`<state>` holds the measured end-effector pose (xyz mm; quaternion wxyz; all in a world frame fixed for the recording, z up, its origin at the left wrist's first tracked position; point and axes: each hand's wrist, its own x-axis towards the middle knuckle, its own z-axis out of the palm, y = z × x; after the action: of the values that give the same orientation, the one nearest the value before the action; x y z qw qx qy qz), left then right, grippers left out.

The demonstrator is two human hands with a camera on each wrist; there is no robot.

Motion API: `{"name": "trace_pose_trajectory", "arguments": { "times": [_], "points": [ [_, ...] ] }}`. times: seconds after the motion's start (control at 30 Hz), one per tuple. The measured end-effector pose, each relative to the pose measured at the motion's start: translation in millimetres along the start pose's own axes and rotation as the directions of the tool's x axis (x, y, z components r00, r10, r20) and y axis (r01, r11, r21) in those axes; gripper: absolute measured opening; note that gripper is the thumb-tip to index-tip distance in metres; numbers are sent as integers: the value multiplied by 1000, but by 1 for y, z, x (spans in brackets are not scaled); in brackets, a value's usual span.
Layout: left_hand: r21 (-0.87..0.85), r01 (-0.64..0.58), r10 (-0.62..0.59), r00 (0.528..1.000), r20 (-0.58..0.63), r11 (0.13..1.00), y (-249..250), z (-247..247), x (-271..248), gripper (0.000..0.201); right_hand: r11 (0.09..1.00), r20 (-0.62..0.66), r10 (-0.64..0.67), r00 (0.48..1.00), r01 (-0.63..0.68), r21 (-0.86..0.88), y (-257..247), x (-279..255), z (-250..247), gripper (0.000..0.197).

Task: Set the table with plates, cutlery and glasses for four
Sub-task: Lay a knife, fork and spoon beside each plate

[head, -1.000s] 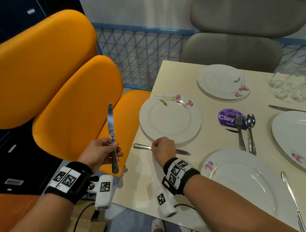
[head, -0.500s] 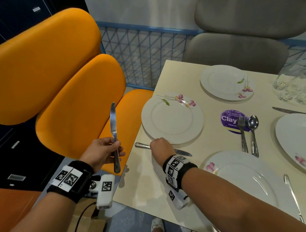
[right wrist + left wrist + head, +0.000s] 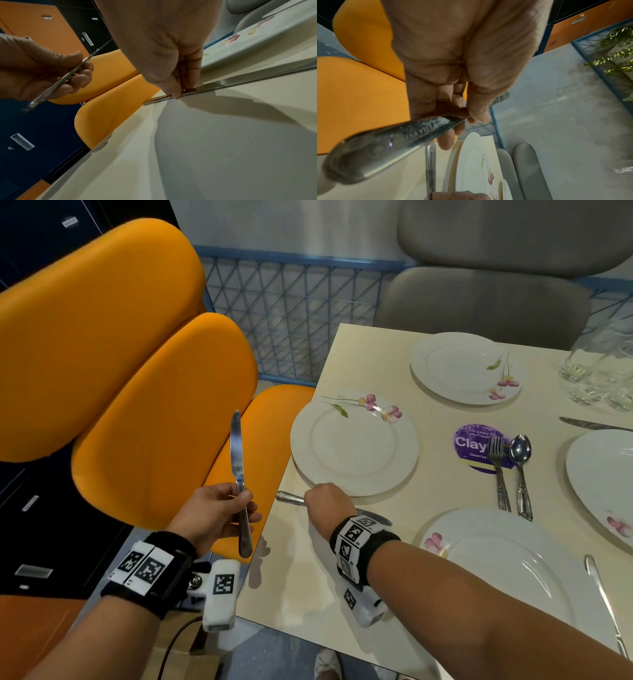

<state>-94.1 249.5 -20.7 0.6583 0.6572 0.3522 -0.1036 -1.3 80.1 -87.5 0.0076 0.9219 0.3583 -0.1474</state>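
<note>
Left hand (image 3: 214,513) off the table's (image 3: 370,563) near-left edge, at about 8 o'clock in the head view, fingers and thumb clamped on the handle of a knife (image 3: 238,474) held upright, blade tip toward 12 o'clock, in front of the orange chair (image 3: 144,412). Right hand (image 3: 325,501) down on the table at about 6 o'clock, thumb and fingertips (image 3: 175,93) pinching a second knife (image 3: 289,497) that lies flat, handle end toward 9 o'clock at the table's edge, blade running toward 3 o'clock under the wrist. Just beyond that knife, at 12 o'clock from the right hand, a white flowered plate (image 3: 354,443), close beside the knife; touching or not, cannot tell. Three more plates: one at the far side (image 3: 462,368), one nearest the body at 4 o'clock (image 3: 507,563), one cut off at the right edge (image 3: 603,474). Fork (image 3: 498,470) and spoon (image 3: 520,470) side by side, heads over a purple sticker (image 3: 474,441) near the table's middle. Another knife (image 3: 606,604) to the right of the near plate, one more (image 3: 592,424) past the right-edge plate. Clear glasses (image 3: 599,371) clustered at 2 o'clock. Grey chair (image 3: 479,299) beyond the far side.
</note>
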Motion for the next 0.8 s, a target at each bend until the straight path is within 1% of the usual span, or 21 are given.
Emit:
{"name": "trace_pose_trajectory", "arguments": {
  "times": [0.53,0.8],
  "points": [
    [13,-4,3,1000,16,1000,-1,4,1,13,1000,10,1,1000,-1,-13,-1,0,-1,24],
    [24,-16,15,999,35,1000,1,11,1,20,1000,24,-1,1000,2,-7,0,0,-3,24]
  ]
}}
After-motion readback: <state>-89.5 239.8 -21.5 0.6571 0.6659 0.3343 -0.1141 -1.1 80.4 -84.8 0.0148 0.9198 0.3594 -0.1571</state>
